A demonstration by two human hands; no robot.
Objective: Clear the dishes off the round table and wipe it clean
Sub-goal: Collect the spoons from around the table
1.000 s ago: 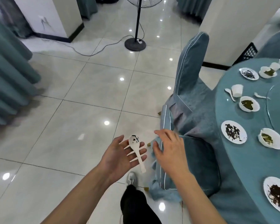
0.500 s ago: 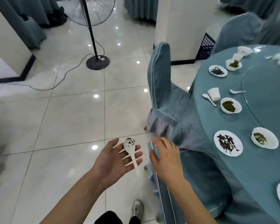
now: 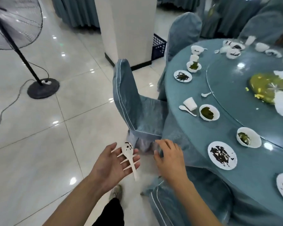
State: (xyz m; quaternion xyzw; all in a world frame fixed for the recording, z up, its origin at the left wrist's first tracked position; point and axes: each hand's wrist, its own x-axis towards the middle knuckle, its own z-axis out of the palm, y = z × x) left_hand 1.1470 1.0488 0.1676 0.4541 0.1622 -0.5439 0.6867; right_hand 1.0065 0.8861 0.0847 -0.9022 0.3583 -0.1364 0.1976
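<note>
On the flat, spread left hand [image 3: 112,162] lies a smooth white spoon [image 3: 129,156]; right hand [image 3: 169,158] relaxed.

Open left hand [image 3: 112,162] carrying white spoon [image 3: 129,156], right hand [image 3: 169,158] beside round table [image 3: 211,175]

Chair [image 3: 131,101] left of table [image 3: 235,185]; fan [image 3: 42,88] far left on floor.
</note>
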